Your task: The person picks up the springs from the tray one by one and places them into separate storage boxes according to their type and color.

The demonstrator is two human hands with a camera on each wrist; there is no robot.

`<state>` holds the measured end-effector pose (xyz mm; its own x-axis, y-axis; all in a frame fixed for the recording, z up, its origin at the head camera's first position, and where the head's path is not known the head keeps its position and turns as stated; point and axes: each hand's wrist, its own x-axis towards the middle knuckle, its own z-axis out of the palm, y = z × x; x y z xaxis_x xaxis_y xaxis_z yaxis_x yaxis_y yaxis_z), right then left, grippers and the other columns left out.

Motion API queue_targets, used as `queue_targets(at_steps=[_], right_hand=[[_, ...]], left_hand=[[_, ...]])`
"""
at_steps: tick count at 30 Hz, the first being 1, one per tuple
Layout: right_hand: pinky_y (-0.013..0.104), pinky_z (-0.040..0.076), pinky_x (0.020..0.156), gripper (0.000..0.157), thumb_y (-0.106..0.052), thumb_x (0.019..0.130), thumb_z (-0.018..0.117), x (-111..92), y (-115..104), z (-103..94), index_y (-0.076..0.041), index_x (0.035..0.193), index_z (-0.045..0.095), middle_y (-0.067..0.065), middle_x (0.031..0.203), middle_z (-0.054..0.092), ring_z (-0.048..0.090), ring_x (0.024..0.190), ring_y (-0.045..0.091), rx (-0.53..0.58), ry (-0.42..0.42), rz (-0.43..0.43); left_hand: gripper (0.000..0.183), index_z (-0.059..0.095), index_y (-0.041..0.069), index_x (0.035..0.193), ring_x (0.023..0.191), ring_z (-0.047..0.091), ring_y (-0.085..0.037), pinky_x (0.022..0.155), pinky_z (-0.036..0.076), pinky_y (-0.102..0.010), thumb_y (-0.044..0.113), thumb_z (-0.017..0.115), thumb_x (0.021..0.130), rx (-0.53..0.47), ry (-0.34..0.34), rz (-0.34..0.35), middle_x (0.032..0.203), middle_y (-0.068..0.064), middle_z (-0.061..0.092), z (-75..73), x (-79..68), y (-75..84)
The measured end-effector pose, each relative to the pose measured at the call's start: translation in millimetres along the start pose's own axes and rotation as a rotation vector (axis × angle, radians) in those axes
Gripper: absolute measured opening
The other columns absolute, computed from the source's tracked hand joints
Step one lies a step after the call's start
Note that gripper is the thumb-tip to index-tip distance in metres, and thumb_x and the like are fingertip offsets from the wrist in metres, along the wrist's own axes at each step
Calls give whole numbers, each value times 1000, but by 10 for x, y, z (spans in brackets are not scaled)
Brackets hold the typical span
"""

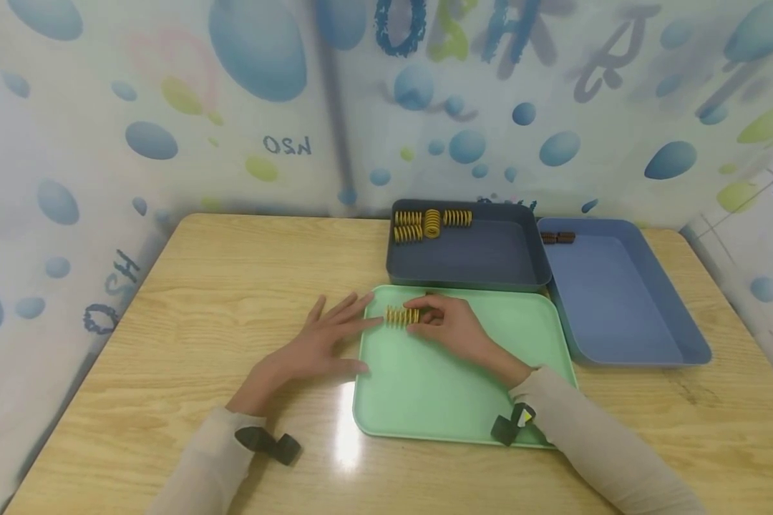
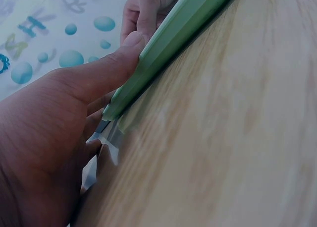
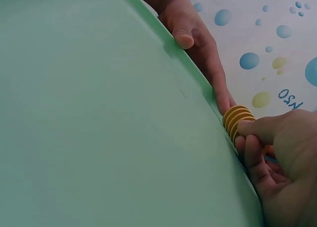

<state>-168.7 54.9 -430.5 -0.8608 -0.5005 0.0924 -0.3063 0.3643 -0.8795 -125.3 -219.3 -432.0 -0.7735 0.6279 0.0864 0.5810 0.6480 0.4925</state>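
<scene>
A yellow coil spring lies lengthwise near the far left corner of the green tray. My right hand pinches its right end between thumb and fingers; the right wrist view shows the thumb against the spring's coils. My left hand is spread at the tray's left edge, its fingers extended over the rim. One fingertip reaches close to the spring's left end; whether it touches cannot be told. In the left wrist view the left thumb lies by the tray's outer side.
Behind the green tray stands a dark grey tray with several yellow springs at its left. To the right, a blue tray holds small brown springs in its far left corner. The wooden table meets a patterned wall behind.
</scene>
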Motion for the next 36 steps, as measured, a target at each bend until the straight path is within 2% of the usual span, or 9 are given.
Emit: queue_targets(at_steps=[6, 15, 19, 24, 29, 36], right_hand=[[26, 52, 63, 34, -15, 82, 77, 0, -2, -1, -8, 115, 69, 0, 83, 68, 65, 70, 12, 2, 6, -2], [28, 53, 65, 33, -17, 83, 76, -15, -49, -78, -13, 115, 70, 0, 83, 69, 65, 72, 14, 19, 16, 49], [29, 52, 64, 34, -18, 84, 76, -17, -126, -156, -13, 117, 69, 3, 88, 69, 65, 76, 17, 69, 8, 63], [32, 53, 65, 37, -20, 85, 74, -22, -207, -266, -10, 120, 67, 5, 95, 68, 65, 80, 18, 79, -19, 29], [37, 55, 67, 38, -21, 85, 74, 25, -237, -414, -12, 120, 66, 4, 93, 68, 66, 81, 19, 79, 11, 14], [47, 53, 71, 39, -29, 86, 73, 170, -204, -680, -17, 122, 65, 6, 93, 67, 66, 85, 22, 41, 34, 46]], left_hand=[[73, 40, 27, 147, 145, 7, -31, 107, -8, -63, 54, 65, 84, 1, 0, 0, 160, -1, 12, 2, 5, -2], [73, 41, 24, 147, 144, 7, -32, 107, -9, -63, 55, 64, 85, 1, -7, 4, 160, -2, 11, -11, 5, 18], [73, 41, 24, 146, 144, 7, -33, 107, -8, -64, 55, 64, 85, 3, -3, 3, 160, -3, 12, -16, -1, 11], [73, 41, 24, 146, 145, 6, -32, 107, -9, -63, 57, 63, 85, -4, -9, 0, 160, -2, 11, -3, -13, -1], [73, 41, 24, 147, 145, 6, -31, 108, -9, -62, 57, 62, 85, -3, -10, -2, 160, -1, 11, 8, -21, -7], [73, 41, 24, 147, 145, 7, -31, 107, -9, -62, 56, 63, 85, 1, -2, 5, 160, -2, 11, 5, -15, -16]])
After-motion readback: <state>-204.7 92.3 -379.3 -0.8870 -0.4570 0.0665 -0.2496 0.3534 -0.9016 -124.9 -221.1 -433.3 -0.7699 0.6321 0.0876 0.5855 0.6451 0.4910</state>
